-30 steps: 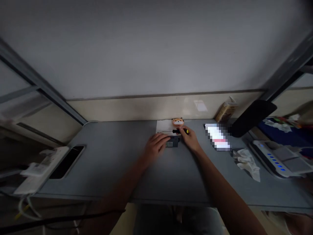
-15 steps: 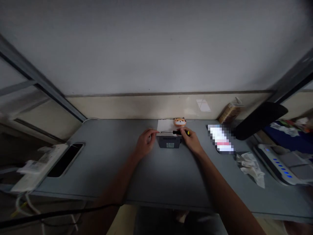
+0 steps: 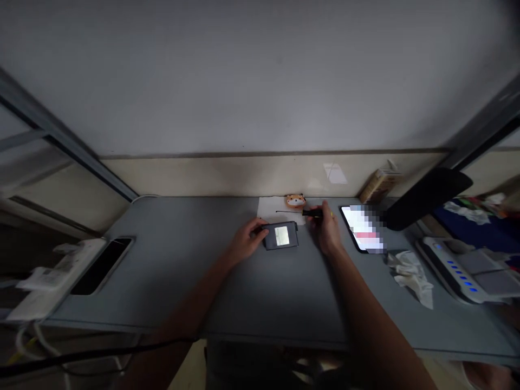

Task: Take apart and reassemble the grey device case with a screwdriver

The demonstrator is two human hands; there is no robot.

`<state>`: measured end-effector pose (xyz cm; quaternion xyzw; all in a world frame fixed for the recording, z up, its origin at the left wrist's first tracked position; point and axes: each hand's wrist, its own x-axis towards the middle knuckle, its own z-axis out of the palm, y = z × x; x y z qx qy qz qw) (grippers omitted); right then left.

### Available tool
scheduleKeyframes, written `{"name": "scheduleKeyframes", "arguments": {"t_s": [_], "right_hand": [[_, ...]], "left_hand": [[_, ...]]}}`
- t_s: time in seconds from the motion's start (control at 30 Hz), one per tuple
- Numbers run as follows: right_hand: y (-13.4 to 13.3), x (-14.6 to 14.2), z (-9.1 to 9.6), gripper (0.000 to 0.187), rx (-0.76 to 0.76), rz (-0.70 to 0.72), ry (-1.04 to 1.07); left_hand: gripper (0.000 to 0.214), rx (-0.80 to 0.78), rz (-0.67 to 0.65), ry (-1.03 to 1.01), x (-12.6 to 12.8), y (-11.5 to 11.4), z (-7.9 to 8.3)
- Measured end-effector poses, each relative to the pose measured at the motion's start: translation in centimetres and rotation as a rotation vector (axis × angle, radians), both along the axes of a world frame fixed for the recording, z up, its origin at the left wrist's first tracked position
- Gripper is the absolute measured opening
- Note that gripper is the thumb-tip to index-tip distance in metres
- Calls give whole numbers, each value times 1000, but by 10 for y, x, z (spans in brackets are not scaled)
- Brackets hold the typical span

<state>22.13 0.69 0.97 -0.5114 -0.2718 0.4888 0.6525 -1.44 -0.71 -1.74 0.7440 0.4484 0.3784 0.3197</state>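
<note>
My left hand (image 3: 247,240) grips the left edge of a small dark box-shaped device (image 3: 270,238) between thumb and fingers. A pale label (image 3: 281,235) shows on the device's upward face. In my right hand (image 3: 327,233) is a screwdriver (image 3: 312,213) with a black and yellow handle, its thin shaft pointing left, above a white sheet of paper (image 3: 266,207). Its tip is apart from the device. A small orange and white animal-faced object (image 3: 295,201) sits at the paper's back right, near the screwdriver.
A phone with a lit screen (image 3: 357,230) and crumpled tissue (image 3: 412,276) lie to the right. Beyond them stand a drink carton (image 3: 378,186), a black cylinder (image 3: 426,199) and a white device with blue lights (image 3: 459,271). Another phone (image 3: 103,265) and a power strip (image 3: 57,279) lie left.
My left hand has come to the device and taken hold of its left edge. The device has tipped, showing its labelled face. My right hand has moved right and slightly up with the screwdriver.
</note>
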Motion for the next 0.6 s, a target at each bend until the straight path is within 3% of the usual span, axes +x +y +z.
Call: {"name": "scheduleKeyframes", "arguments": {"t_s": [0.13,0.37,0.43,0.53,0.6], "right_hand": [[1,0,-2,54,-13,4,-23],[0,-1,-1,57,-5,15,-58],[0,-1,-1,56,0,11,-45],[0,0,-3,54,18,16,-44],[1,1,-5,54,9,17,-51]], "left_hand": [[24,-42,48,61,2,5,-8],[22,104,-19,165,3,1,-6],[36,100,-70,184,1,-3,-2],[77,81,-143,194,-2,-9,5],[84,52,-149,193,-3,-12,6]]}}
